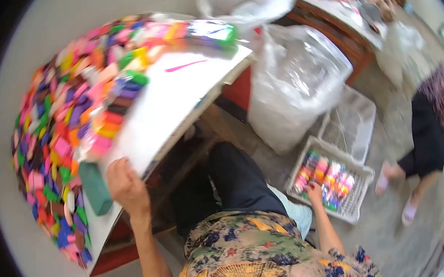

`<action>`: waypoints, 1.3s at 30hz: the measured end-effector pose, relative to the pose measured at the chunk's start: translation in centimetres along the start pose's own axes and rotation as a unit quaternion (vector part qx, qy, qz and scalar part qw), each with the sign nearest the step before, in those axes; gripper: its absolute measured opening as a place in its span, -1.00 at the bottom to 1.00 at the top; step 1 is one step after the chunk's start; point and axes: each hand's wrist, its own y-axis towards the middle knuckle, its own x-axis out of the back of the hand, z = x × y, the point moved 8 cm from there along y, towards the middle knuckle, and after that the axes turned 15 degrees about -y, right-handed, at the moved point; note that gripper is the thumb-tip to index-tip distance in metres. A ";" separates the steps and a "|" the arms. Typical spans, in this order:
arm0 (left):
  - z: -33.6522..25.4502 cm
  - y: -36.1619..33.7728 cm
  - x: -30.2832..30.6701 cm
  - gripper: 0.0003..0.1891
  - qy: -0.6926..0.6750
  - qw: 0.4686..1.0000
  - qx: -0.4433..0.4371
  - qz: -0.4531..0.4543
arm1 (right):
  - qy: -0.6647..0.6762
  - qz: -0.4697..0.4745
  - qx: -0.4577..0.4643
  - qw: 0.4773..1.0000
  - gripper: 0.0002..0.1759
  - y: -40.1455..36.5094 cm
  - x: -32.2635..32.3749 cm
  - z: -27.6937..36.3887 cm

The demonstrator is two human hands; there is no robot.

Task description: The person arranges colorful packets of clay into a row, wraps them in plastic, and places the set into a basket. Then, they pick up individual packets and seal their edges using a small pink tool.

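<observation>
My left hand is over the table's front edge with its fingers curled in. Whatever it holds, if anything, is hidden. A dark green block lies just left of it. Beyond the hand, a clear-wrapped pack of coloured clay pieces rests on the white table. Low on my right, my right hand reaches into a white plastic basket, its fingers closed at the edge of a wrapped clay pack. Several similar packs lie in rows there.
A heap of loose clay pieces covers the table's far side. Near a pink stick lies another wrapped pack. A big plastic bag stands between table and basket, with an upturned crate beside it. A person stands at right.
</observation>
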 end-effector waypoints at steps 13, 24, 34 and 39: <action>-0.5 -0.1 6.4 -0.75 -0.235 0.971 0.040 0.023 | 0.226 -0.032 0.445 0.866 -0.65 -9.8 19.6 49.6; -3.1 1.0 24.0 -0.69 -0.625 0.752 -0.046 -0.202 | 0.165 0.073 0.647 0.741 -0.75 -20.9 17.5 66.2; 0.5 -12.5 32.9 -0.61 -0.477 0.635 -0.450 -0.409 | 0.105 0.020 0.668 0.737 -0.84 -21.7 15.1 67.4; -2.3 -5.0 30.8 -0.65 -0.531 0.675 -0.344 -0.381 | 0.099 0.026 0.669 0.737 -0.83 -21.7 15.2 67.4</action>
